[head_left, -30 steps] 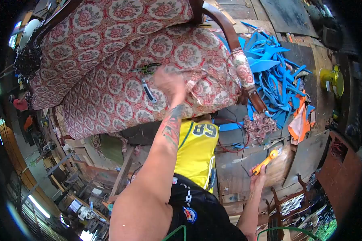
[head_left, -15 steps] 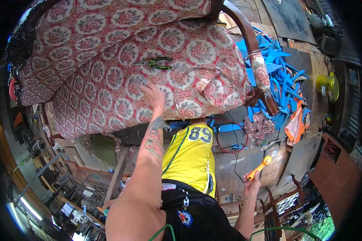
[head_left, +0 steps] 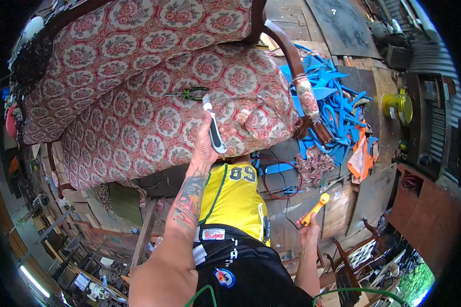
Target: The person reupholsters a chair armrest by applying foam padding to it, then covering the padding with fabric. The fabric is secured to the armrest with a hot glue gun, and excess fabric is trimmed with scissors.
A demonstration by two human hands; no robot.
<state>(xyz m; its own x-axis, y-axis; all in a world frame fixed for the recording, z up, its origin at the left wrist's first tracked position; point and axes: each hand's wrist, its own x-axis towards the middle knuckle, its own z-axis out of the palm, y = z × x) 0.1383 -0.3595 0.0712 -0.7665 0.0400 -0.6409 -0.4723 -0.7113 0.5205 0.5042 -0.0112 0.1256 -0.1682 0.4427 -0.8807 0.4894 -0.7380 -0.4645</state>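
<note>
My left hand (head_left: 206, 146) is raised over the front of the floral sofa seat (head_left: 133, 123), gripping a white and black utility knife (head_left: 216, 132) that points away from me. Beyond the knife's tip, long-nose pliers (head_left: 193, 93) with green and black handles lie on the fabric. Down at the right, my right hand (head_left: 308, 231) is closed around the lower end of a yellow-orange hand tool (head_left: 316, 209) with a rounded head. A black cord (head_left: 288, 207) runs up beside that hand. Bunched fabric (head_left: 253, 115) lies at the seat's right side.
Blue strips (head_left: 338, 107) are heaped beside the sofa's wooden arm (head_left: 287, 48). Frayed pinkish scraps (head_left: 312, 166), orange cloth (head_left: 361, 158) and a red hose (head_left: 298, 181) lie on the floor. A yellow bucket (head_left: 404, 107) stands at the right.
The utility knife now shows in my left hand, which was low over the seat before. My right hand still holds the yellow-orange tool. The whole view has shifted slightly.
</note>
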